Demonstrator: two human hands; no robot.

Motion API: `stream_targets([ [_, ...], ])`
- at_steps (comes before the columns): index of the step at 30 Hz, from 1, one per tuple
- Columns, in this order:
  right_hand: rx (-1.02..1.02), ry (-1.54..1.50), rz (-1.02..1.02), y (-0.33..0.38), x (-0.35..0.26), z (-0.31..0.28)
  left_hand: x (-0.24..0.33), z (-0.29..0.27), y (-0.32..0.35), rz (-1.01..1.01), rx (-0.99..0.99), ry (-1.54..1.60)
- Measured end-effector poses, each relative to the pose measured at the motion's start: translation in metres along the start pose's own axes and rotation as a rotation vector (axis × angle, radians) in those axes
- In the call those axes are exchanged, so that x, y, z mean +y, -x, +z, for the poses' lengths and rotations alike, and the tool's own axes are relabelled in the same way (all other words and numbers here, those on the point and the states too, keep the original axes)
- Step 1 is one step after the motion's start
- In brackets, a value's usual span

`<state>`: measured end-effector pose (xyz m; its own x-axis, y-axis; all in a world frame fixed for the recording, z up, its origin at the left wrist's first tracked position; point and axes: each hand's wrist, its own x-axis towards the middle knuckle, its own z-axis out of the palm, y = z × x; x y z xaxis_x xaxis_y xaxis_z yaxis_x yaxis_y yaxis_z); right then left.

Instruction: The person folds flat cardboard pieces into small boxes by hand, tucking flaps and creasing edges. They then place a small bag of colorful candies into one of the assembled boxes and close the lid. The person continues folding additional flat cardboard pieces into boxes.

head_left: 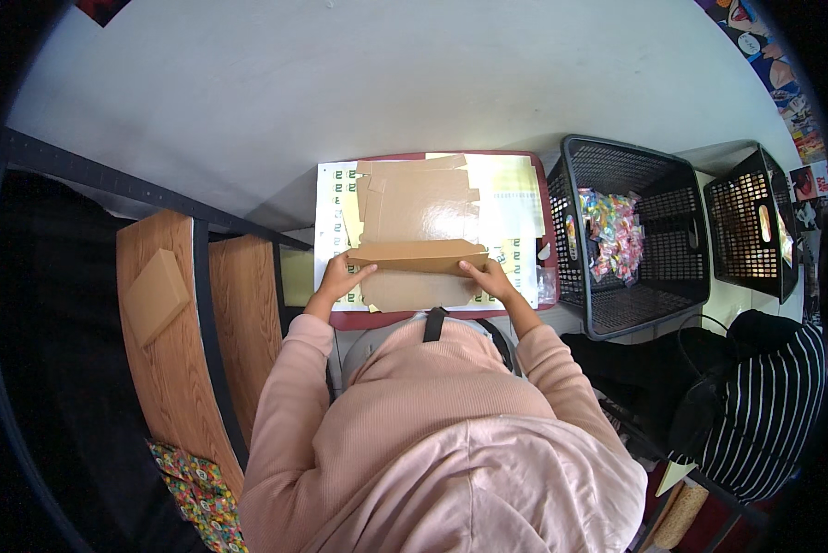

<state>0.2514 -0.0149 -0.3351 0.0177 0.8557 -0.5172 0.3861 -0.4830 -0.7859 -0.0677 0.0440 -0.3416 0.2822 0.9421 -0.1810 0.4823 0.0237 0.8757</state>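
Reaching forward, thumbs turned inward, the left hand (339, 280) and right hand (493, 280) pinched opposite ends of the long, creased brown cardboard (419, 259) towards the worktop's (359, 321) near edge.

The left fingers (368, 271) and right fingers (471, 268) hold opposite ends of a creased cardboard sheet (421, 259). Right of the cardboard sheet, a black basket (649, 311) holds colourful packets (613, 229); left, wooden shelves (243, 323).
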Motion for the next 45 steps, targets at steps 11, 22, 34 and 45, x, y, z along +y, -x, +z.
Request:
stream_targets([
  [11, 0.085, 0.028, 0.076, -0.033, 0.029, 0.003, 0.007, 0.009, -0.021, -0.162, -0.083, 0.004],
  [22, -0.379, -0.429, 0.11, -0.049, -0.022, -0.043, 0.019, 0.009, -0.03, -0.218, -0.122, -0.222],
  [34, 0.259, 0.592, -0.182, -0.074, -0.053, -0.012, 0.013, 0.028, -0.022, -0.44, 0.173, -0.337],
  [45, 0.268, 0.701, 0.066, -0.082, -0.052, 0.005, 0.037, 0.061, -0.022, 0.344, -0.311, -0.847],
])
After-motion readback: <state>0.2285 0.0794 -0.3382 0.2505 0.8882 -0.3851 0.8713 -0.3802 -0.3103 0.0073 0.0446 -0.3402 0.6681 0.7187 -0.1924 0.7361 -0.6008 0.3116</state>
